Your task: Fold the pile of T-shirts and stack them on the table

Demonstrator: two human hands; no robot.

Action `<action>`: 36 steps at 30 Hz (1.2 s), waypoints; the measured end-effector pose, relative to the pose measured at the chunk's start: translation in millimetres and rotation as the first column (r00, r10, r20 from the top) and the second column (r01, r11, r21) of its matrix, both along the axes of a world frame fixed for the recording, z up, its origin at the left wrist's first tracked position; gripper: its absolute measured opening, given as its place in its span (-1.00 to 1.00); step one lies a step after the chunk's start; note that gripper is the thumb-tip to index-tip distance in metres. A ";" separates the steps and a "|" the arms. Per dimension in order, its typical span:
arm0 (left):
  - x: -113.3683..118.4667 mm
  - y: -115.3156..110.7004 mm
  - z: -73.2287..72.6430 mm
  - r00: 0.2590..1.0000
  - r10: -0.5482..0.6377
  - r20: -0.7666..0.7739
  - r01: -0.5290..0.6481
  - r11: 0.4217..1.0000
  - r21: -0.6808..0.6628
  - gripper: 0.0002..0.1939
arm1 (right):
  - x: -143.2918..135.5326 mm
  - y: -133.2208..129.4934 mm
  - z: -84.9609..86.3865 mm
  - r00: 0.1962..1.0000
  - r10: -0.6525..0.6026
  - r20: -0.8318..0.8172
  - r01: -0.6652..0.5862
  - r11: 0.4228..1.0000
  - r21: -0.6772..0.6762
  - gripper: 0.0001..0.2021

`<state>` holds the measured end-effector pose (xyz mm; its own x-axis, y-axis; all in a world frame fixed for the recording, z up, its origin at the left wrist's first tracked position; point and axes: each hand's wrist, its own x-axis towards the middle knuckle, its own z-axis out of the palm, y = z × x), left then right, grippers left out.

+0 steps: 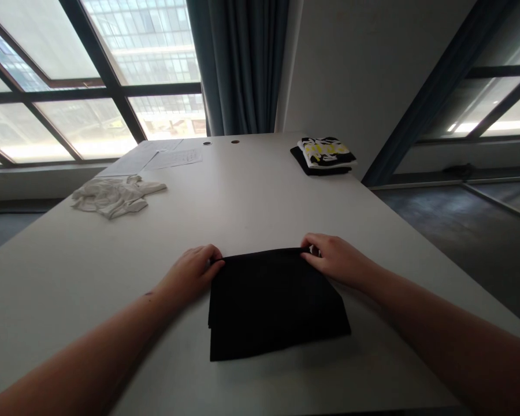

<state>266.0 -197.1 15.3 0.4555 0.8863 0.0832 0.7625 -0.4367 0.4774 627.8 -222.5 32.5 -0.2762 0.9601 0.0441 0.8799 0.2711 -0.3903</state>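
Hands work at the far edge of a folded black garment (274,300) that lies flat on the white bench (251,190), close to the near side and right in front of the person. The left hand (193,271) rests at the garment's far left corner, its grip pinched together on the cloth there, knuckles up and thumb tucked toward the fabric. The right hand (335,258) mirrors it at the far right corner, fingers curled down and clamped on the top fold of the same edge. Between the two hands the folded edge runs straight and taut. The garment shows a second layer peeking out along its left and near edges, so the stack is not quite square.

Further off on the bench, to the left, a crumpled white garment (115,195) lies loose and well apart from the hands. Beyond it, sheets of paper (156,157) lie flat near the window side. At the far right of the bench sits a small pile of folded clothes (325,155), a black, white and yellow printed piece on top of a black one. A dark curtain (238,63) hangs behind the bench between the windows.
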 end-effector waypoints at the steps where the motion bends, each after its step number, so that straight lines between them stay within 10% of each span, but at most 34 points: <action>1: 1.2 0.1 0.4 1.000 0.016 -0.007 -0.016 1.000 0.012 -0.80 | -2.7 -3.3 -0.1 1.000 0.002 0.018 -0.002 0.999 0.046 -0.84; 6: 15.8 -26.0 12.6 1.000 0.004 0.029 -0.009 0.983 0.184 -0.76 | -31.8 -41.9 -1.6 0.979 0.137 0.153 -0.184 0.918 0.352 -0.53; 13: 39.7 -74.2 -4.5 0.955 -0.229 -0.191 0.277 0.918 0.285 -0.36 | -51.7 -75.8 -39.7 0.949 0.164 0.271 -0.231 0.942 0.242 -0.35; 23: 30.6 -52.0 -15.4 0.970 -0.116 -0.214 0.165 0.959 0.230 -0.32 | -43.2 -67.1 -45.7 0.962 0.229 0.145 -0.256 0.945 0.206 -0.25; 36: 8.8 -15.6 -0.7 0.990 -0.118 0.081 0.120 0.993 -0.022 -0.56 | -24.3 -0.3 -19.8 0.952 0.049 -0.302 0.019 0.976 0.218 -0.71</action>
